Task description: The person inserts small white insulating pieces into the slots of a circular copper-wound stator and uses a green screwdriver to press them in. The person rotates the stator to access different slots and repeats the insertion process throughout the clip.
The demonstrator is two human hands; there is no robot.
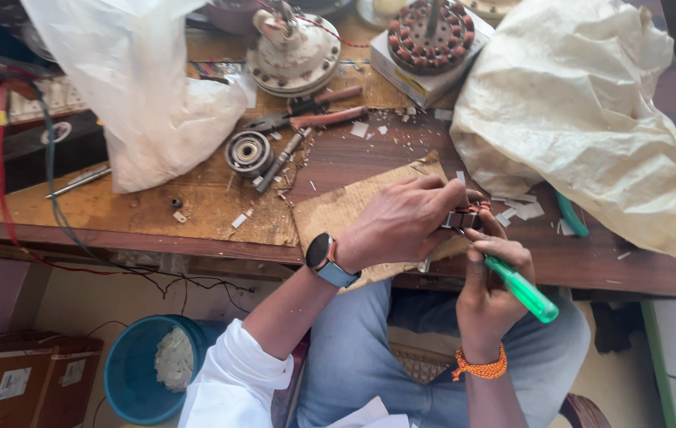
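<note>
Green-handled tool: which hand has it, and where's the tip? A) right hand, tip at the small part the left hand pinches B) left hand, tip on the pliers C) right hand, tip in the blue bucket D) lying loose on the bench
A: the right hand grips the green-handled tool, its tip reaching the small wound part that the left hand pinches over the bench edge.
</note>
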